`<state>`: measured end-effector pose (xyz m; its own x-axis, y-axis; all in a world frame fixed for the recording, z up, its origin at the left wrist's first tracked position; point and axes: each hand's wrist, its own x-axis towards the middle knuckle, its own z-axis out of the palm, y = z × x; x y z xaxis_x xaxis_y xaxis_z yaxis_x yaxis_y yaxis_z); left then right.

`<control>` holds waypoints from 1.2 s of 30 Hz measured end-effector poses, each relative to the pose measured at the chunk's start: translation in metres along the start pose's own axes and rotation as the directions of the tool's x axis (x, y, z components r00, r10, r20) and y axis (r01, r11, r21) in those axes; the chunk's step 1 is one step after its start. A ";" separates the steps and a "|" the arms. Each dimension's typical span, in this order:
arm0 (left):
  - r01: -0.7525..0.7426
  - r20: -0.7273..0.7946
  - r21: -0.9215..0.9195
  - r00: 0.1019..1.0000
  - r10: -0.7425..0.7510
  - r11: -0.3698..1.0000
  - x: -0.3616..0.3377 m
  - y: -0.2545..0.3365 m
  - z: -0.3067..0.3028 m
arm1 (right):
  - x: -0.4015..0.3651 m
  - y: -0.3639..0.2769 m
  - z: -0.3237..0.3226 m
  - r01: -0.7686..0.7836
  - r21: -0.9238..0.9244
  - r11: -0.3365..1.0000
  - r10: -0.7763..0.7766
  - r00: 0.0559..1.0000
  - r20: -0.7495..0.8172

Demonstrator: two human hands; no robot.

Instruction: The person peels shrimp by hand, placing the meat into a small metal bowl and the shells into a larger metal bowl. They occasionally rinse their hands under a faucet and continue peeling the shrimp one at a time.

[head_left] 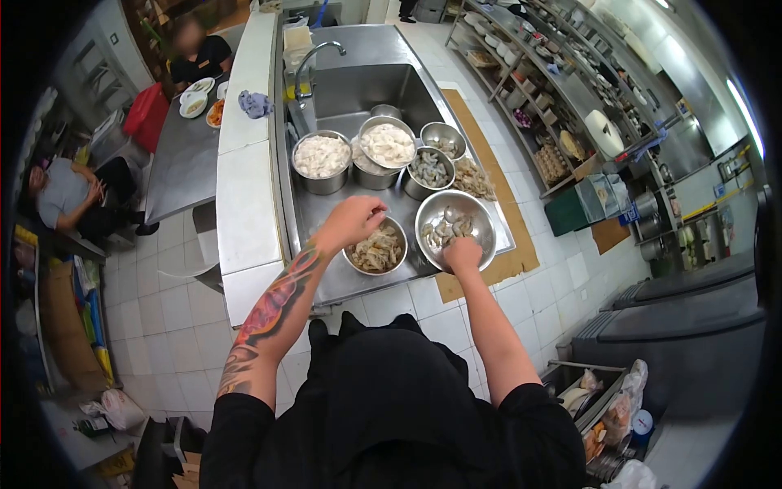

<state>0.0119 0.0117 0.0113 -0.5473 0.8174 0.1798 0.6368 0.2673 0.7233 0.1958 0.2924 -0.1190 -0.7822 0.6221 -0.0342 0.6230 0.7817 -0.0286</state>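
Observation:
My left hand (356,220) is over the upper left rim of a metal pot (378,254) of shrimp shells or pieces, its fingers curled; whether it holds anything is too small to tell. My right hand (463,254) reaches into the lower part of a wide metal bowl (481,216), fingers closed near several grey shrimp (448,226); what they grip is hidden. Behind the bowl stands a pot of grey shrimp (430,169), with a smaller bowl (444,140) beyond it. Pale food fills a pot (322,156) at the left and a raised container (387,145) beside it.
A sink (366,94) with a tap (314,61) lies beyond the pots. Shells (475,179) are heaped at the counter's right edge. A purple cloth (256,103) rests on the white ledge. Two people sit at the left near a metal table (183,159).

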 end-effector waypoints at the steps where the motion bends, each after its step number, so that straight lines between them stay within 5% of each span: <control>1: 0.004 -0.003 -0.001 1.000 -0.004 1.000 0.000 0.000 0.000 | 0.001 0.006 0.000 0.005 -0.002 1.000 -0.005 1.000 0.002; 3: 0.012 0.010 0.010 1.000 -0.013 1.000 0.000 0.001 -0.001 | 0.002 0.019 -0.001 -0.132 0.277 0.952 0.146 0.989 -0.030; 10: 0.008 0.093 -0.004 0.996 -0.007 1.000 0.001 0.011 0.006 | -0.011 0.010 -0.054 -0.074 0.495 0.865 0.019 0.993 0.117; 13: 0.020 0.152 -0.180 0.988 0.008 0.983 0.003 0.009 0.018 | -0.035 -0.044 -0.084 0.107 0.645 0.757 -0.115 0.993 -0.030; 18: 0.311 0.236 -0.436 0.945 -0.225 0.845 0.003 0.009 0.027 | -0.049 -0.124 -0.090 0.495 0.456 0.740 -0.323 0.856 -0.404; 23: 0.236 0.053 -0.215 0.972 -0.230 0.947 0.004 -0.029 0.036 | -0.057 -0.149 -0.094 0.538 0.515 0.667 -0.336 0.835 -0.436; 25: 0.152 -0.018 -0.054 0.988 -0.153 0.987 0.000 -0.020 0.025 | -0.054 -0.148 -0.092 0.551 0.641 0.534 -0.316 0.833 -0.454; 29: 0.076 -0.028 0.083 0.997 -0.074 0.994 -0.002 -0.015 0.019 | -0.033 -0.137 -0.095 0.615 0.509 0.602 -0.302 0.766 -0.568; 33: 0.053 0.003 0.092 0.999 -0.054 0.994 0.000 -0.010 0.016 | -0.013 -0.135 -0.060 0.498 0.726 0.474 -0.381 0.859 -0.341; 36: 0.058 -0.016 0.089 0.998 -0.057 0.994 0.001 -0.012 0.013 | -0.008 -0.140 -0.047 0.264 0.895 0.361 -0.401 0.910 -0.107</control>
<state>0.0110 0.0159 -0.0060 -0.5915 0.7924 0.1488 0.6494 0.3588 0.6705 0.1145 0.1794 -0.0679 -0.9625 0.2570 0.0868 0.0264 0.4071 -0.9130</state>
